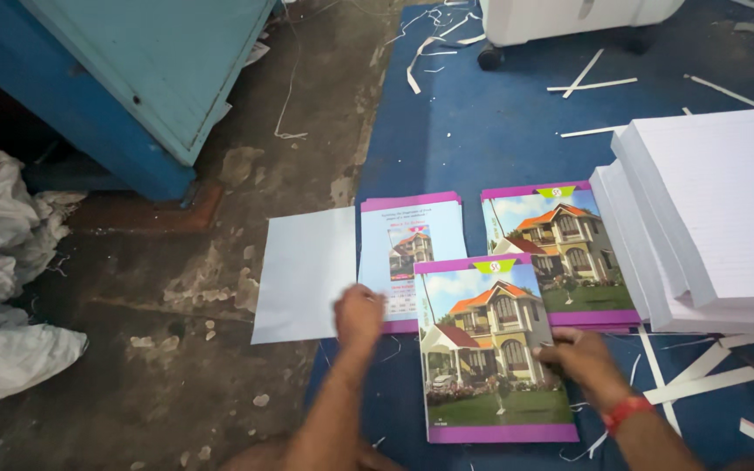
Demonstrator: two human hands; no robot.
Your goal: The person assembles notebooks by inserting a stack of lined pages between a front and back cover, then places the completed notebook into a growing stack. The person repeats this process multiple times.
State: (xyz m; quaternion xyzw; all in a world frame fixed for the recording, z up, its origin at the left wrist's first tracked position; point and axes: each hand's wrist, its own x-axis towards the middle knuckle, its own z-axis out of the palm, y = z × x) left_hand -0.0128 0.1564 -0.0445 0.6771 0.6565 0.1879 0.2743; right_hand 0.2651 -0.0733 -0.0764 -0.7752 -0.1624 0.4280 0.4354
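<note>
A notebook cover [492,349] with a picture of a house and a purple border lies on the blue floor mat in front of me. My right hand [579,359], with a red wristband, grips its right edge. My left hand [359,316] rests fingers-down beside its left edge, on the lower part of a stack of back covers [412,235]. Behind lies another stack of house-picture covers [560,244]. A plain pale sheet [305,272] lies left of the stacks.
Tall stacks of white ruled paper [709,209] stand at the right. A blue metal cabinet [133,78] is at the back left, crumpled white sacks [2,262] at the far left. Paper strips litter the blue mat [499,113]. A white wheeled machine [560,22] stands behind.
</note>
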